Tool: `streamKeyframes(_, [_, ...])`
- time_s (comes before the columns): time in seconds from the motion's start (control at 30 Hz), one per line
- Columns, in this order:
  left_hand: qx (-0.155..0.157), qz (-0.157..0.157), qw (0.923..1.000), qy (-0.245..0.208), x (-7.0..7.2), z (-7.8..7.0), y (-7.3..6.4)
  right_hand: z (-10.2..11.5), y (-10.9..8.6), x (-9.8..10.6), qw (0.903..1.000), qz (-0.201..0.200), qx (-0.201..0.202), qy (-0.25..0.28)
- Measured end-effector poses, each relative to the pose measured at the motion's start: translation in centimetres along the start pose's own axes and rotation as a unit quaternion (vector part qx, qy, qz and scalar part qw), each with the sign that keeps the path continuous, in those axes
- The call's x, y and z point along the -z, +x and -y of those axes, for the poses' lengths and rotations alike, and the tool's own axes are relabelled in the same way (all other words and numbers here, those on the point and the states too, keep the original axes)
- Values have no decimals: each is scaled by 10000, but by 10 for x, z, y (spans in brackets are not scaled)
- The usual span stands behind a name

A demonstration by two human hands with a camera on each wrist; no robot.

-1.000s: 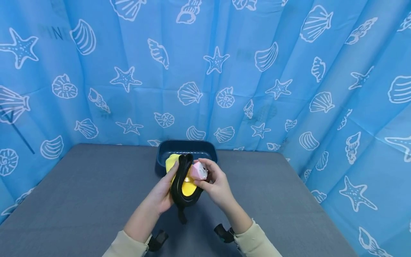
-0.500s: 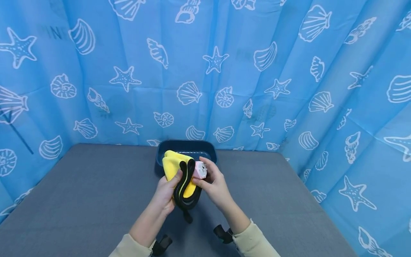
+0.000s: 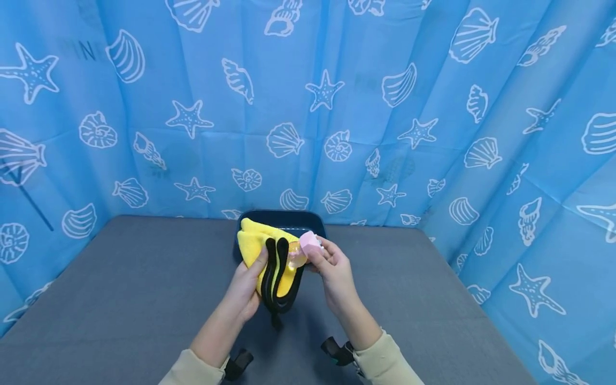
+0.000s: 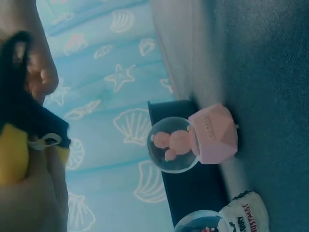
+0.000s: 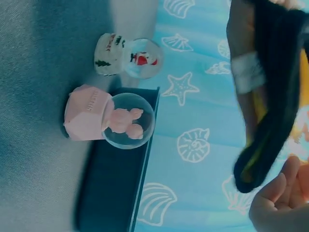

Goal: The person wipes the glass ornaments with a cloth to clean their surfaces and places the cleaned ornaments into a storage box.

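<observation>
In the head view my left hand (image 3: 243, 291) grips a folded yellow cloth (image 3: 260, 235) with black edging, thumb over the folds. To its right, my right hand (image 3: 332, 267) pinches a snow globe by its pink base (image 3: 310, 243). The clear dome points down and left against the yellow cloth. A white tag (image 5: 248, 72) hangs on the cloth in the right wrist view. Both wrist views show two more snow globes on the table, hidden in the head view: one with a faceted pink base (image 5: 88, 113) and a pink figure, one with a white Christmas base (image 5: 108, 54).
A dark blue bin (image 3: 315, 222) stands at the back of the grey table (image 3: 159, 278), just behind the hands. The two standing globes are near its side. A blue curtain (image 3: 356, 182) with white shells and starfish hangs behind and to the right.
My right hand has shifted a little right and turned the globe, so its clear dome now shows. More of the yellow cloth has fanned out up and left in my left hand.
</observation>
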State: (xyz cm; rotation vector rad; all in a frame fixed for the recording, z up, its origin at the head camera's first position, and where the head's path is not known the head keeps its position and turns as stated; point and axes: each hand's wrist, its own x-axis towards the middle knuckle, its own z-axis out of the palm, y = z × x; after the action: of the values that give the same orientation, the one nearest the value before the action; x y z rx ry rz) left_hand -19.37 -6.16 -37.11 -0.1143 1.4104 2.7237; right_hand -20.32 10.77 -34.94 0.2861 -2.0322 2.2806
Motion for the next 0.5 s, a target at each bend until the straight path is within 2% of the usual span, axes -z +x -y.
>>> streamKeyframes(0.1, [36,246,9996,-148,-3,0,-1,2,-1,-2,9997,-45,-134,-217])
streamKeyframes(0.23, [158,466,9988,18,-11,4,-3,1,-3,-10,9989,-185,-107,-427])
streamKeyframes(0.33, [91,385,9991,171,-17,8,-5,-2,-5,-16,9982,-221,98,-549])
streamKeyframes(0.5, [-116,93,9998,123,-20,12,-5,-8,-7,-21,9973,16,301,-675])
